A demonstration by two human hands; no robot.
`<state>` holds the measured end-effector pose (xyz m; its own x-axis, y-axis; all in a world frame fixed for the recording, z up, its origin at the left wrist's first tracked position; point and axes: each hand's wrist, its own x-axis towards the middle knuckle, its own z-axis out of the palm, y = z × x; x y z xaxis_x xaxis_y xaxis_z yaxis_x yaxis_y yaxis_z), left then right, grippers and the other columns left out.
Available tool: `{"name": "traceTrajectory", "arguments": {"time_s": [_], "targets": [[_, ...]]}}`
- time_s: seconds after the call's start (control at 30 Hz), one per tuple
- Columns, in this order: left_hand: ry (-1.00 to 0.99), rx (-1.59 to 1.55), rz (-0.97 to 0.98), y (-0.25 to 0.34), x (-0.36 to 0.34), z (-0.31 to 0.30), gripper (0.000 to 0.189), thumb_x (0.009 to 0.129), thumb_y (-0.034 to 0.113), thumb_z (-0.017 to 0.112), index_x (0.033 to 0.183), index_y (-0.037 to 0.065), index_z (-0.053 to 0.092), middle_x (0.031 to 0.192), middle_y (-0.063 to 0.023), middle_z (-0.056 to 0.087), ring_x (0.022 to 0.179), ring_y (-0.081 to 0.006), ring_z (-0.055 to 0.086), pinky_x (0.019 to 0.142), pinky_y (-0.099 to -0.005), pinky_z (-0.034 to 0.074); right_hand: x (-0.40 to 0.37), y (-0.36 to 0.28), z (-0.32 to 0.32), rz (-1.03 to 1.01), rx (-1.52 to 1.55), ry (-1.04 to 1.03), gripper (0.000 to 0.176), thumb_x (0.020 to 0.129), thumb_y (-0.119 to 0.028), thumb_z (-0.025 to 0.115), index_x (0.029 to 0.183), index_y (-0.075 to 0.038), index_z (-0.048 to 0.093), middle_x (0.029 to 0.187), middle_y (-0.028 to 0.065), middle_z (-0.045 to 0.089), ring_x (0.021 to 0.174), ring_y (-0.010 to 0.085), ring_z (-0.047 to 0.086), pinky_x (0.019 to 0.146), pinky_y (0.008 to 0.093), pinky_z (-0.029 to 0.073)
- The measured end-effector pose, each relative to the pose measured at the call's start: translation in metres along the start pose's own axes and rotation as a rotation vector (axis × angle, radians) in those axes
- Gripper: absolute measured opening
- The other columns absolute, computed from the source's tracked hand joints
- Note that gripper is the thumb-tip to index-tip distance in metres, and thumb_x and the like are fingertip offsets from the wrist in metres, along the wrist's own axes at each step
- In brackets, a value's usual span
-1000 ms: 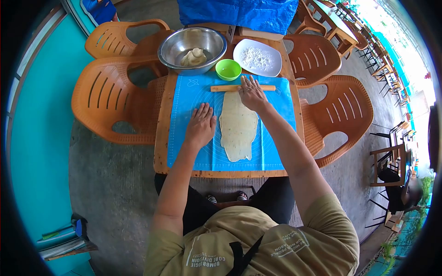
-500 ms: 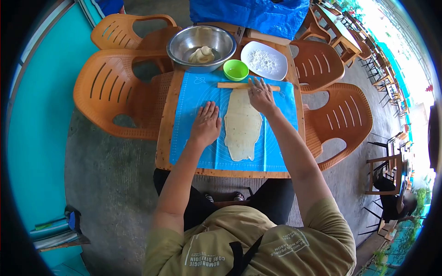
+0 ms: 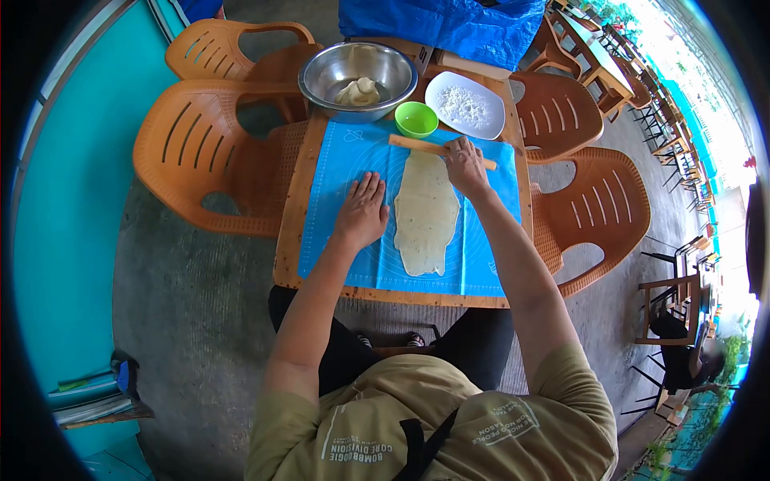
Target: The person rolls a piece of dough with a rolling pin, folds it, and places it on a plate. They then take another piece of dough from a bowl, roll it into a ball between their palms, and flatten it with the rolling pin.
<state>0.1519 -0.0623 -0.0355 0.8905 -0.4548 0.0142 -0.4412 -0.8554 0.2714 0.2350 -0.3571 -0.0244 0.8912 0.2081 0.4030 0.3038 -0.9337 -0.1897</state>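
Note:
A long sheet of rolled-out dough (image 3: 427,212) lies on the blue silicone mat (image 3: 337,268). Across its far end sits a wooden rolling pin (image 3: 417,144), slightly slanted, its right end nearer to me. My right hand (image 3: 468,164) is closed around the pin's right part, with the fingers curled over it. Flat on the mat left of the dough rests my left hand (image 3: 362,210), fingers stretched out and holding nothing.
Beyond the mat stand a steel bowl (image 3: 313,86) with a lump of dough (image 3: 358,92), a small green bowl (image 3: 416,120) and a white plate (image 3: 498,120) of flour. Orange chairs (image 3: 192,152) flank the wooden table (image 3: 290,240). A person (image 3: 686,361) is far right.
My right hand has gone from lying flat on the rolling pin to gripping it. The pin has turned from nearly level to slanted, its left end farther away. My left hand stays flat.

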Motion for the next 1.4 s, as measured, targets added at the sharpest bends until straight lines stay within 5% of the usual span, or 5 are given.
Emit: {"name": "traceTrajectory", "arguments": {"time_s": [0.43,0.63,0.7,1.13,1.4], "targets": [[0.177,-0.271,0.046,-0.010,0.001,-0.008,0.059,0.109,0.021,0.049,0.162,-0.004,0.039,0.174,-0.0201,0.031,0.162,-0.0338,0.028,0.134,-0.0484,0.023,-0.074,-0.051,-0.046,-0.014,0.054,-0.023,0.030,0.094,-0.012,0.072,0.123,-0.008,0.066,0.117,0.0100,0.064,0.115,0.0326,0.062,0.094,0.0484,0.049],[0.327,-0.118,0.189,0.010,0.015,0.001,0.059,0.108,0.016,0.048,0.162,-0.003,0.038,0.172,-0.0198,0.035,0.162,-0.0320,0.028,0.134,-0.0495,0.021,-0.094,-0.049,-0.023,0.045,0.081,-0.092,0.043,0.102,-0.015,0.061,0.144,-0.005,0.061,0.156,0.0154,0.057,0.148,0.0370,0.050,0.119,0.0517,0.041],[0.222,-0.018,0.139,0.014,0.019,0.005,0.058,0.108,0.018,0.047,0.162,-0.001,0.040,0.173,-0.0181,0.035,0.163,-0.0301,0.027,0.135,-0.0495,0.017,-0.100,-0.052,-0.021,0.107,0.029,-0.171,0.054,0.107,-0.021,0.052,0.158,-0.003,0.049,0.169,0.0168,0.043,0.159,0.0378,0.034,0.131,0.0528,0.027],[0.225,0.105,0.175,0.022,-0.019,-0.025,0.051,0.106,0.020,0.050,0.153,0.001,0.056,0.161,-0.0100,0.055,0.153,-0.0258,0.045,0.135,-0.0504,0.016,-0.136,-0.075,-0.044,0.058,0.035,-0.126,0.054,0.109,-0.022,0.052,0.159,-0.004,0.049,0.168,0.0144,0.045,0.158,0.0355,0.036,0.132,0.0522,0.025],[0.293,-0.018,0.222,0.019,0.003,-0.010,0.053,0.110,0.025,0.047,0.155,-0.003,0.052,0.163,-0.0191,0.050,0.157,-0.0301,0.040,0.133,-0.0468,0.025,-0.142,-0.076,-0.055,0.016,0.131,-0.086,0.045,0.106,-0.018,0.057,0.149,-0.009,0.062,0.157,0.0116,0.057,0.152,0.0352,0.046,0.129,0.0550,0.031]]}}
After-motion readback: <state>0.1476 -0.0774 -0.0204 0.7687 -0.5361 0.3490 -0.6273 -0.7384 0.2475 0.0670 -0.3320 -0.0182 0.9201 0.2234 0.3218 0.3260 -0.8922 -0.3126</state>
